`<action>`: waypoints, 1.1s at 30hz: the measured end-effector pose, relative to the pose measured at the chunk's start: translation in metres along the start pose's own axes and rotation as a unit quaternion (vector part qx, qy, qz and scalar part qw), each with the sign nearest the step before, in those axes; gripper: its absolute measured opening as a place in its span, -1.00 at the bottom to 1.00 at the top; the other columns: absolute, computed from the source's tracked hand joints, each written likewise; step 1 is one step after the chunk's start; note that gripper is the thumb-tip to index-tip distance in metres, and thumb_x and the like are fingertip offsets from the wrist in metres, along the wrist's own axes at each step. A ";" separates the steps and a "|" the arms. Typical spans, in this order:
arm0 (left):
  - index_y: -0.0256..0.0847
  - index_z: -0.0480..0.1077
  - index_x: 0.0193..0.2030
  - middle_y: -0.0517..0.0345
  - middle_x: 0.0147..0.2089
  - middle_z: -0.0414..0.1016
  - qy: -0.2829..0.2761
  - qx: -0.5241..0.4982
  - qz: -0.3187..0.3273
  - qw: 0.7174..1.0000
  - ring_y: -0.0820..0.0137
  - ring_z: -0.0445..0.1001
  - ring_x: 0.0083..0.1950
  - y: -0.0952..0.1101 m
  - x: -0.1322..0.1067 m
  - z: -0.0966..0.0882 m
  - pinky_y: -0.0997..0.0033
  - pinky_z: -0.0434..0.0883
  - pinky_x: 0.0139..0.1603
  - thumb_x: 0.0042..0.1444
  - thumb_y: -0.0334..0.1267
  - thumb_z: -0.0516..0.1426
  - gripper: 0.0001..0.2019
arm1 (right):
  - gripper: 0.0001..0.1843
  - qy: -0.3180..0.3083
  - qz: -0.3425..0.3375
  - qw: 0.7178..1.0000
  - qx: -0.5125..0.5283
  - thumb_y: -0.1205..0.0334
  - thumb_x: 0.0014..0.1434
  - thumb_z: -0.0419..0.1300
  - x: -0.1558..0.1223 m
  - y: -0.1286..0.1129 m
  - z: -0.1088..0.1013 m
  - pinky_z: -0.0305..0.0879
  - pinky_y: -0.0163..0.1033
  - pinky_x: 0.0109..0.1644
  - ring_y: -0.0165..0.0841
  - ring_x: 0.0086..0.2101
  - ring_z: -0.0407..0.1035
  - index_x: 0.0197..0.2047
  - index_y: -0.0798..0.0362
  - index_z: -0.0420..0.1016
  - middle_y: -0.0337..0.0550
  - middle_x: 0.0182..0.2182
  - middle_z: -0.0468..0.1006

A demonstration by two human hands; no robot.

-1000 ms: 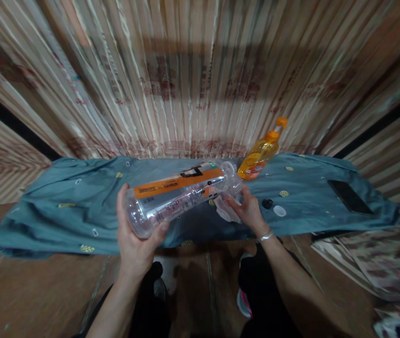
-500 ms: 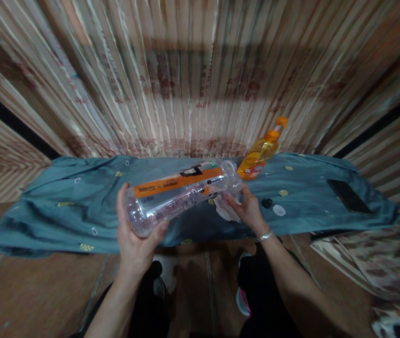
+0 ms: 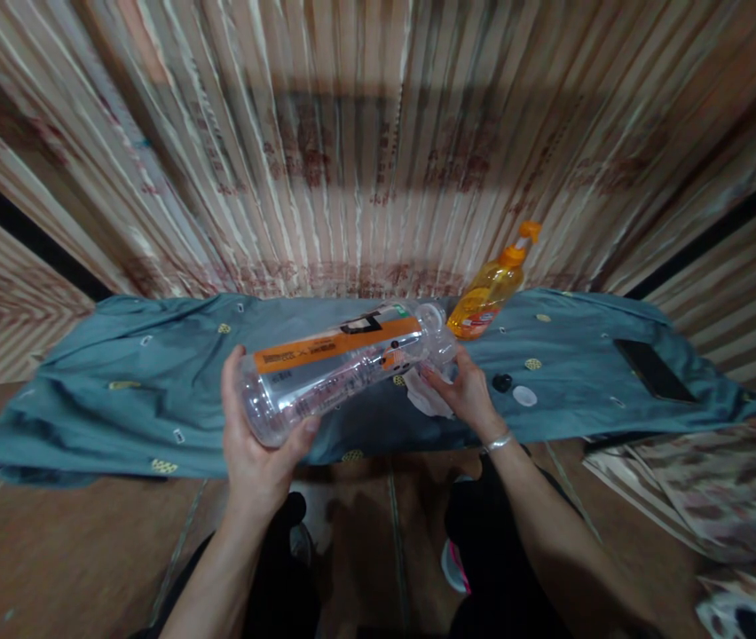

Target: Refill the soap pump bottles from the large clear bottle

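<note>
One clear bottle [image 3: 338,368]: left hand [image 3: 255,453] cups its base, right hand [image 3: 468,399] clasping cloth [image 3: 428,399] hides its mouth.

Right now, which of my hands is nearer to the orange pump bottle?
Right. The right hand grips the clear bottle at its neck, just short of the orange pump bottle; the left hand holds the clear bottle's base, far left.

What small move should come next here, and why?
Probably rub the white cloth around the neck of the clear bottle. The right hand holds the cloth at that neck, while the left hand cradles the base, keeping the bottle tilted above the blue cloth.
</note>
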State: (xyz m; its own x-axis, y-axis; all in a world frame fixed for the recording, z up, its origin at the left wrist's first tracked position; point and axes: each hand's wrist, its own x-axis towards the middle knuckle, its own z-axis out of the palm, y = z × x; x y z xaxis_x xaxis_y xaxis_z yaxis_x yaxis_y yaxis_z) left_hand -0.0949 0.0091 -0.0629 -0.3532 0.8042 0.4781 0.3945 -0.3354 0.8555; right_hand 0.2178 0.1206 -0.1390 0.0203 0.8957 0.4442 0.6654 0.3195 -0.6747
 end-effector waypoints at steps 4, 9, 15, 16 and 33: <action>-0.15 0.12 0.56 -0.16 0.27 0.51 -0.004 -0.002 0.000 1.000 -0.04 0.57 0.26 0.001 0.000 0.001 -0.10 0.50 0.34 -0.05 0.11 0.45 0.09 | -0.33 0.010 0.021 1.000 -0.004 -0.19 0.13 0.37 0.000 -0.004 0.001 0.60 0.05 0.00 0.02 -0.06 0.66 0.19 0.03 0.50 0.09 -0.01 0.74; -0.11 0.11 0.57 -0.15 0.31 0.49 -0.008 0.003 0.016 1.000 -0.03 0.55 0.28 -0.004 -0.001 -0.001 -0.07 0.47 0.36 -0.04 0.09 0.46 0.09 | -0.31 0.030 0.029 0.999 -0.001 -0.28 0.10 0.38 0.000 -0.003 0.005 0.59 0.04 -0.04 0.02 -0.10 0.66 0.13 0.03 0.53 0.08 -0.05 0.75; -0.11 0.09 0.59 -0.16 0.33 0.47 -0.007 0.019 0.026 0.999 -0.04 0.56 0.28 -0.010 -0.001 -0.002 -0.12 0.40 0.42 -0.04 0.08 0.47 0.11 | -0.34 0.035 0.047 0.998 -0.010 -0.21 0.10 0.40 0.000 -0.006 0.006 0.60 -0.02 -0.08 -0.02 -0.15 0.68 0.15 0.02 0.55 0.05 -0.11 0.77; -0.12 0.09 0.58 -0.17 0.35 0.46 -0.004 0.017 0.017 1.000 -0.05 0.54 0.30 -0.010 -0.001 -0.002 -0.13 0.39 0.43 -0.04 0.09 0.47 0.11 | -0.34 0.035 0.049 0.998 -0.013 -0.20 0.10 0.40 0.000 -0.007 0.006 0.60 -0.02 -0.08 -0.02 -0.16 0.68 0.14 0.02 0.56 0.04 -0.12 0.77; -0.09 0.13 0.56 -0.16 0.32 0.47 -0.006 0.008 0.002 1.000 -0.04 0.56 0.26 -0.012 0.000 -0.001 -0.13 0.48 0.34 -0.09 0.10 0.47 0.11 | -0.37 0.031 0.020 0.999 0.006 -0.14 0.15 0.36 0.000 -0.006 0.007 0.61 0.01 -0.06 -0.03 -0.14 0.68 0.20 -0.03 0.50 0.01 -0.07 0.77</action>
State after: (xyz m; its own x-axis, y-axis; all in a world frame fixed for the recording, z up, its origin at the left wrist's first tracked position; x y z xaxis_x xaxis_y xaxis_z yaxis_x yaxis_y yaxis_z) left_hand -0.1003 0.0123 -0.0727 -0.3409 0.8087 0.4793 0.4100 -0.3310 0.8499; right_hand 0.2090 0.1210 -0.1390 0.0921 0.8870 0.4525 0.6546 0.2885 -0.6988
